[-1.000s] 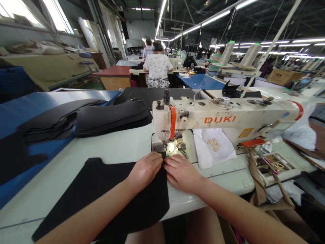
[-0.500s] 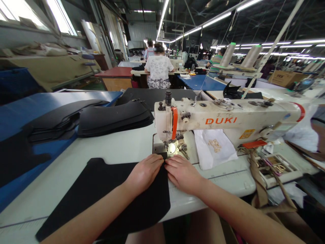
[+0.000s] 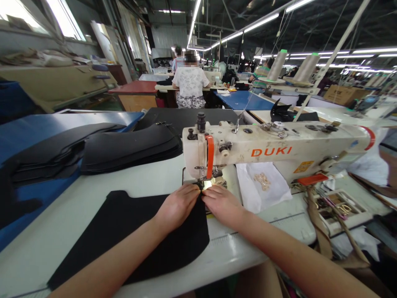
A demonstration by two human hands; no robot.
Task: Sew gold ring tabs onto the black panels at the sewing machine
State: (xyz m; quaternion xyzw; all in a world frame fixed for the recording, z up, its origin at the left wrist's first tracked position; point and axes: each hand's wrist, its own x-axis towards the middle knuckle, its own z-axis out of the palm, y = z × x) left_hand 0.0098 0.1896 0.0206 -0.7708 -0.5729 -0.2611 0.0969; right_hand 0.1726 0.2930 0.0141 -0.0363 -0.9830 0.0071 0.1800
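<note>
Two nearly closed grips: left hand (image 3: 178,207), right hand (image 3: 222,203) pinching black panel (image 3: 130,217) far right, likely steadying it near sewing machine (image 3: 273,145)

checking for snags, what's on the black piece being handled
The left hand is on the black piece, right hand at its edge; surface under hands and left forearm is hidden.

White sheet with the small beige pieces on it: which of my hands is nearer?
Right. Your right hand is to the left of the white sheet; your left hand is farther left, on the black piece.
</note>
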